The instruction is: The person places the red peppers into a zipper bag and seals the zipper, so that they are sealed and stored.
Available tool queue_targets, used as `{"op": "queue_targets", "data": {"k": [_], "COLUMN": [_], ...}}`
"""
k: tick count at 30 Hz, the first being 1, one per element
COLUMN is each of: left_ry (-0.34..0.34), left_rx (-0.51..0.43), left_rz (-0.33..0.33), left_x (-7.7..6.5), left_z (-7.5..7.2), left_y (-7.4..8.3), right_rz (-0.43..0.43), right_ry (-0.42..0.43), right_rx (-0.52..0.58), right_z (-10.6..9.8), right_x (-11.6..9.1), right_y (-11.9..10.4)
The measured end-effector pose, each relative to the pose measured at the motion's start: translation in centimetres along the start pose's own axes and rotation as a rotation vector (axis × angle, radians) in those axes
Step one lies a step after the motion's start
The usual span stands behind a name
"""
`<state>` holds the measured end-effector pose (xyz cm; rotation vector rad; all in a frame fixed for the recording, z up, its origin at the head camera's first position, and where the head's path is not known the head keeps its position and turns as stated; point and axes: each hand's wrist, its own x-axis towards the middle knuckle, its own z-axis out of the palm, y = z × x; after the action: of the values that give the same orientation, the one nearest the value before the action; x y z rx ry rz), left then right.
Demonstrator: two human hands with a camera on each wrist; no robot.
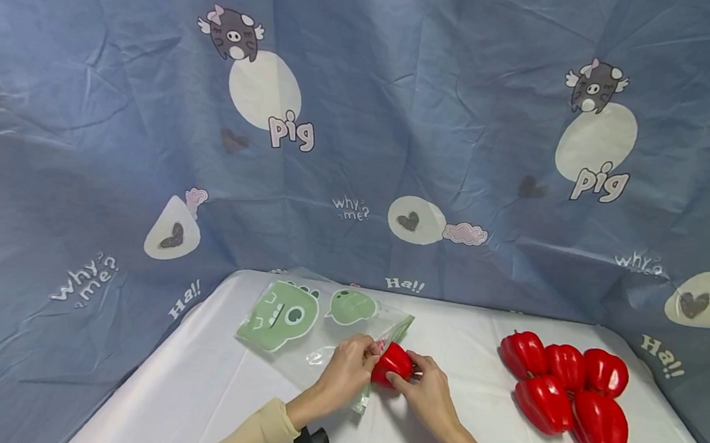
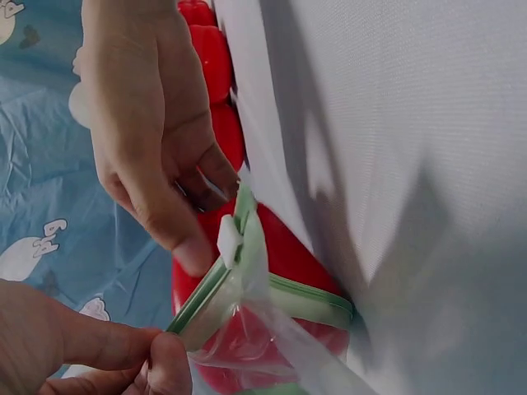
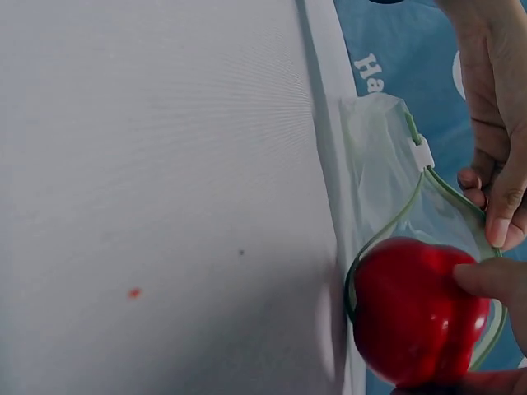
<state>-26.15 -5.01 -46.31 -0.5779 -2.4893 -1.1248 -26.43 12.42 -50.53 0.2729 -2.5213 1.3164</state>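
Note:
A clear zip bag [image 1: 305,352] with green cartoon prints lies on the table, its mouth towards the right. My left hand [image 1: 344,368] pinches one side of the green-edged rim, thumb against finger, as the left wrist view shows. A white slider [image 3: 422,153] sits on the zip. My right hand [image 1: 430,395] holds a red bell pepper [image 1: 393,365] between thumb and fingers. That pepper is partly inside the bag's mouth [image 2: 309,300]; the rim passes around it in the right wrist view. Some right fingertips are hidden behind the pepper.
Several more red bell peppers [image 1: 596,424] lie grouped on the right side of the white-covered table [image 1: 466,334]. A blue printed cloth [image 1: 363,143] hangs behind the table and along its sides.

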Motion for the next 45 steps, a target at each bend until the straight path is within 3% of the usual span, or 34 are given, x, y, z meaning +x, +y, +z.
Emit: {"op": "queue_targets", "data": {"k": [8,14,30,45], "left_ry": [-0.004,0.004,-0.016,0.003], "left_rx": [0.025,0.029,0.001,0.067], "left_rz": [0.016,0.018,0.011,0.043], "left_x": [0.1,0.1,-0.1,-0.2], "left_z": [0.0,0.0,0.0,0.1], "left_y": [0.1,0.0,0.0,0.3], "right_rz": [0.028,0.001,-0.103,-0.132], "right_ry": [0.05,-0.004,-0.073,-0.189], "right_rx": [0.062,0.142,0.071,0.19], "right_z": [0.4,0.9,1.6,2.4], "right_x": [0.6,0.5,0.6,0.5], "right_y": [0.1,-0.1,0.0,0.0]}}
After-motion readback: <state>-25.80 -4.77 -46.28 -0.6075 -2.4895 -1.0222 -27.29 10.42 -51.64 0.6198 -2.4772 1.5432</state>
